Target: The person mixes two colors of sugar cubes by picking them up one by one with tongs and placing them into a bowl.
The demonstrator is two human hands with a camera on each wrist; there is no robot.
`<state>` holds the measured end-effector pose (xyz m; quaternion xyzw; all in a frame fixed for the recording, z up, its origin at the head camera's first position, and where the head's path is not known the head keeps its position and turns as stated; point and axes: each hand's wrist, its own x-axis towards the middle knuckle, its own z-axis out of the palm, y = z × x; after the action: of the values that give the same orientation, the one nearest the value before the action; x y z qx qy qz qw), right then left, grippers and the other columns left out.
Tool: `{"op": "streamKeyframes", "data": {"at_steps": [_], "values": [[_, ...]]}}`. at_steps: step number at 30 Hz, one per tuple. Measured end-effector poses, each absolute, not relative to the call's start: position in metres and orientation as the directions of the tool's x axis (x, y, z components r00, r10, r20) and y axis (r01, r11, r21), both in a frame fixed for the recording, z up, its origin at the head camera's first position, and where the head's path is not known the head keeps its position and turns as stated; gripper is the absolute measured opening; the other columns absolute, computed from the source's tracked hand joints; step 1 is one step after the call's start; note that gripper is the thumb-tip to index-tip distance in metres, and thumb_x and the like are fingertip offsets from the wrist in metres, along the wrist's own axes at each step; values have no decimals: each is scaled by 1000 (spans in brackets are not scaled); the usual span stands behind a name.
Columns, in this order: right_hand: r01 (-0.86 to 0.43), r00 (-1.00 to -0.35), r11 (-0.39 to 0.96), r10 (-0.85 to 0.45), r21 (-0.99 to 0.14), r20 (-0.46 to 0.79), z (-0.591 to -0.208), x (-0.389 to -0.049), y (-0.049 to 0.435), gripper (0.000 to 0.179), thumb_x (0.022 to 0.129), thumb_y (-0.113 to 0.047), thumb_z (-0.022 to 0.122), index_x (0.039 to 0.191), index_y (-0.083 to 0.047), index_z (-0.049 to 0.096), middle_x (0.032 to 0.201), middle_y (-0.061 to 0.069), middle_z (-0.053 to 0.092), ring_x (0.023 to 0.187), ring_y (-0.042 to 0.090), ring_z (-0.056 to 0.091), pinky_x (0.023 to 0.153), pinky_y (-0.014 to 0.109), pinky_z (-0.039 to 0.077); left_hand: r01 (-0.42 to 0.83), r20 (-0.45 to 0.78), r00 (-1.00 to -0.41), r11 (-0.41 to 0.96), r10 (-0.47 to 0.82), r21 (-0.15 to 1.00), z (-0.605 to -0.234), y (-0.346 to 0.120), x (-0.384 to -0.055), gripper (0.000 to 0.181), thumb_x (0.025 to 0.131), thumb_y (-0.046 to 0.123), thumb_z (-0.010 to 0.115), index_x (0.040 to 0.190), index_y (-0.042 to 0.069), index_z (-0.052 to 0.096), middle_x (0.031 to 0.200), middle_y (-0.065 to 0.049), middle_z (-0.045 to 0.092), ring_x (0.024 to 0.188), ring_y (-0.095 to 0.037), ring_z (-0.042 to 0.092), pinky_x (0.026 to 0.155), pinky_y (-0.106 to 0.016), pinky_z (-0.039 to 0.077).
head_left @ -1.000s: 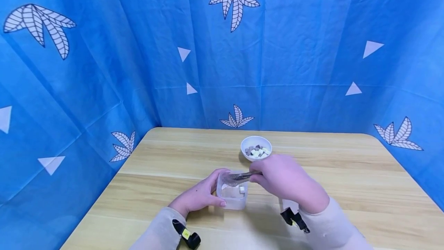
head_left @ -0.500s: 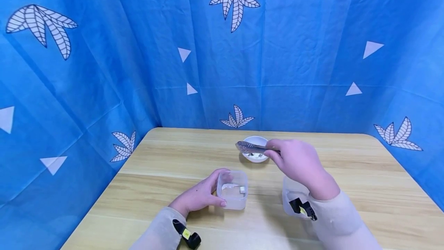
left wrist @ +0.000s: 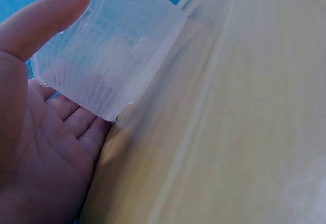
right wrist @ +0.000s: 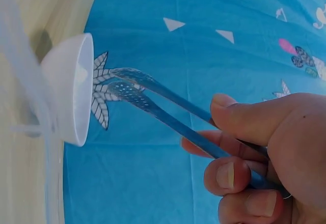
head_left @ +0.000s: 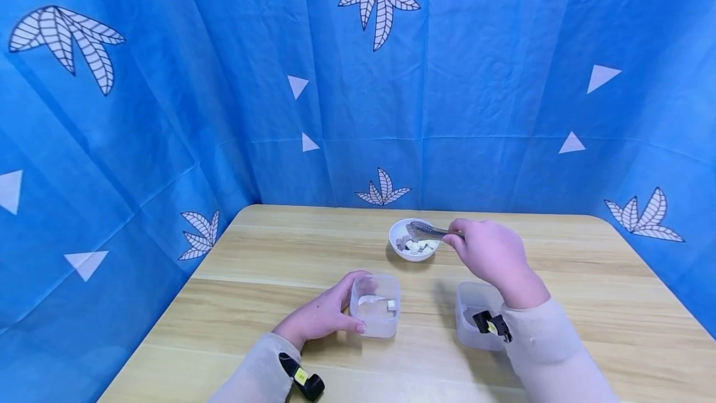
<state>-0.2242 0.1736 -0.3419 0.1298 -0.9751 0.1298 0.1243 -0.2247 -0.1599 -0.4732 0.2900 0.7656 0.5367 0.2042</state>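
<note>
My left hand [head_left: 327, 313] grips a clear square plastic container [head_left: 381, 329] on the table, thumb on the near side and fingers along the left and back. One small white cube [head_left: 391, 305] lies inside it, beside a pale patch. My right hand [head_left: 495, 257] pinches metal tongs [head_left: 439, 232] with perforated ends, held over a white bowl [head_left: 413, 257]. Brown and white cubes [head_left: 419, 246] fill the bottom of that bowl. In the right wrist view the tong tips [right wrist: 127, 81] stand slightly apart just outside the bowl's mouth; no cube shows clearly between them.
A second clear plastic container [head_left: 467, 328] stands on the right, partly covered by my right wrist and its camera; its contents are hard to make out. The wooden table [head_left: 268, 247] meets a blue patterned curtain [head_left: 481, 92] at the back and sides.
My right hand has carried the tongs from over the left container back and right to the bowl, uncovering the second container. The left hand and its container have stayed put.
</note>
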Motion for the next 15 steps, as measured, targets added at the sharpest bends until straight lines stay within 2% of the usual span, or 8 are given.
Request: {"op": "streamKeyframes", "data": {"at_steps": [5, 9, 15], "values": [[-256, -949, 939, -200, -227, 244, -340, -226, 179, 22, 99, -37, 64, 105, -19, 74, 76, -5, 64, 63, 19, 54, 46, 36, 38, 218, -8, -748, 258, 663, 941, -474, -160, -225, 90, 82, 23, 82, 154, 27, 28, 152, 3, 44, 142, -15, 39, 116, -27, 29], [-283, -941, 931, -222, -230, 257, -338, -225, 179, 22, 99, -39, 64, 105, -20, 74, 81, -6, 68, 66, 18, 56, 48, 37, 40, 219, -10, -751, 264, 660, 939, -473, -160, -225, 90, 83, 23, 82, 154, 27, 29, 151, 3, 44, 142, -15, 38, 116, -28, 28], [-347, -921, 901, -275, -260, 277, -334, -218, 173, 23, 97, -41, 66, 103, -21, 76, 72, -11, 62, 61, 14, 51, 50, 34, 38, 214, -19, -757, 275, 653, 937, -473, -159, -225, 90, 82, 26, 82, 154, 29, 29, 151, 4, 44, 141, -14, 39, 117, -32, 28]]}}
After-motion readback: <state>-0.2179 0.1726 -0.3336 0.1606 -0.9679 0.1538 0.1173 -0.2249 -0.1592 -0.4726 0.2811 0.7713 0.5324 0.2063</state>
